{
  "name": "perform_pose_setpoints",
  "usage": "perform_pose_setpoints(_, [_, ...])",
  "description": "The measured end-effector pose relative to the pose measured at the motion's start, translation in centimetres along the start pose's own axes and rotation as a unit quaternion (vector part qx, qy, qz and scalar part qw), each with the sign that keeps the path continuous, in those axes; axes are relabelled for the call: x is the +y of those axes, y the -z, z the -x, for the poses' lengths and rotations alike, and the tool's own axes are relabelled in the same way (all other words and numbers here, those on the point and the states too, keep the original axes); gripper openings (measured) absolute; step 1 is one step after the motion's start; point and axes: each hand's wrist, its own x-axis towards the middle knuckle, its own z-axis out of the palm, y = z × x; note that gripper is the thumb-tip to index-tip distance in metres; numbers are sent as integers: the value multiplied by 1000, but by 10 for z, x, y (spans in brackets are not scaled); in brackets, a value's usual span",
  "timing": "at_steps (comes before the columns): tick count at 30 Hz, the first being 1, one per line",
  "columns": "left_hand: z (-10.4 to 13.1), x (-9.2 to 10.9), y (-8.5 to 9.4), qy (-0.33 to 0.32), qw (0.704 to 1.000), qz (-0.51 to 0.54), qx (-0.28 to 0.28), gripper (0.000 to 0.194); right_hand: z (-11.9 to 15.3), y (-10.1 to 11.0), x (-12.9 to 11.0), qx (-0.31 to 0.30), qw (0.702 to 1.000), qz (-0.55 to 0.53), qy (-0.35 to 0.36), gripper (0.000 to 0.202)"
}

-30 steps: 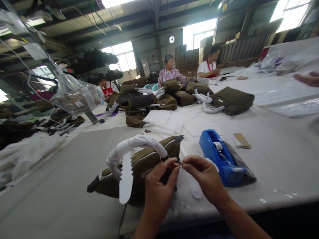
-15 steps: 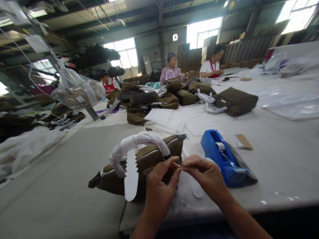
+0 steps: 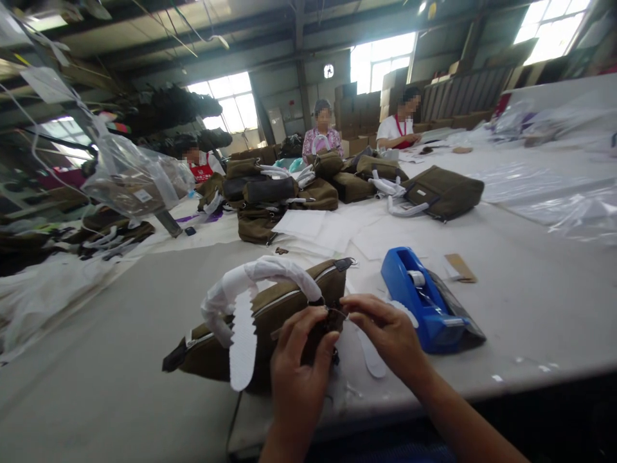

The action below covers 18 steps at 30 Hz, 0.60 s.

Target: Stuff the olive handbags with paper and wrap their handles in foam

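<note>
An olive-brown handbag (image 3: 279, 302) stands on the table, its silver zipper along the top. White wrapping covers its handle (image 3: 270, 267), and a white toothed strip (image 3: 243, 344) hangs from it. My left hand (image 3: 296, 366) is curled at the bag's side below the handle's end, around something dark that its fingers largely hide. My right hand (image 3: 388, 331) pinches a thin pale string (image 3: 340, 312), which runs toward my left fingertips. Beneath my right hand lies another white strip (image 3: 371, 357).
A blue tape dispenser (image 3: 414, 302) stands to the right of my hands. Further back are piled olive bags (image 3: 318, 193), white paper sheets (image 3: 308, 225), and a brown tag (image 3: 460, 268). Several people sit across the table. A plastic-wrapped bundle (image 3: 139, 186) hangs at left.
My hands have drawn slightly apart, and the thin string now shows between them. My left thumb and forefinger have spread a little. The whole view has shifted slightly.
</note>
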Motion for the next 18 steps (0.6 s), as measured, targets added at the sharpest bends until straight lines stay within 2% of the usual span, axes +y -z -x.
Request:
perform_pose_setpoints(2, [9, -4, 4, 0, 998, -38, 54, 21, 2, -4, 7, 50, 998, 46, -1, 20])
perform_pose_setpoints(3, [14, -6, 4, 11, 997, -50, 59, 20, 4, -7, 10, 57, 997, 51, -6, 21])
perform_pose_setpoints(7, [28, -13, -7, 50, 995, -82, 2, 33, 11, -20, 19, 37, 998, -5, -56, 26])
perform_pose_setpoints(11, [29, -15, -17, 88, 993, -84, -2, 45, 13, -16, 12, -28, 987, -101, -126, 28])
perform_pose_setpoints(15, [22, -10, -16, 159, 987, 24, -13, 49, 14, -10, 0, -54, 949, -236, -201, 39])
perform_pose_setpoints(18, [21, -6, -14, 206, 969, 136, -30, 52, 18, -16, -1, -60, 928, -297, -218, 43])
